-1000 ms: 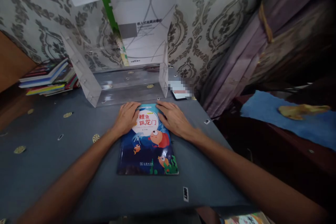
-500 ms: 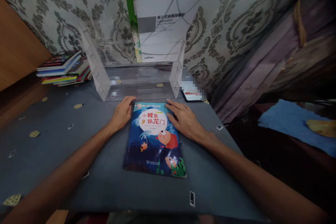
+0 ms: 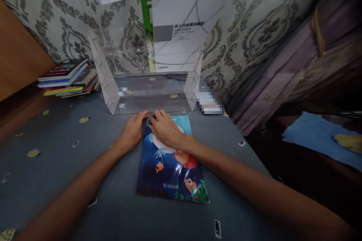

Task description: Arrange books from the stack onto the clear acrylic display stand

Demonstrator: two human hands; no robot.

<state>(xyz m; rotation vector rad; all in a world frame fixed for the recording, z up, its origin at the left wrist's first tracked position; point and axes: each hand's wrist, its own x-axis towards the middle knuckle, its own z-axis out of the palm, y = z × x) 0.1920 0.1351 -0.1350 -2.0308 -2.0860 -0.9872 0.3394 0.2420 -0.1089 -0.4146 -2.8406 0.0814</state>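
Observation:
A picture book (image 3: 169,173) with a dark blue cover of cartoon fish lies flat on the grey tabletop in front of me. My left hand (image 3: 132,130) rests at the book's upper left edge, fingers stretched forward and not gripping it. Across the top of the cover lies my right hand (image 3: 165,128), palm down, its fingers extended toward the upper left corner, close to the left fingertips. It hides most of the title circle. Both hands are open.
Just beyond the book stands a clear acrylic rack (image 3: 111,92), with a white booklet (image 3: 181,52) upright behind it. Stacked books (image 3: 66,77) lie at the back left. To the rack's right is a partly blurred phone (image 3: 210,105). The table's right edge borders a curtain (image 3: 279,71).
My right hand has moved left from the book's right edge onto its top left part, covering the title. The left hand stays by the left edge. The view has shifted slightly.

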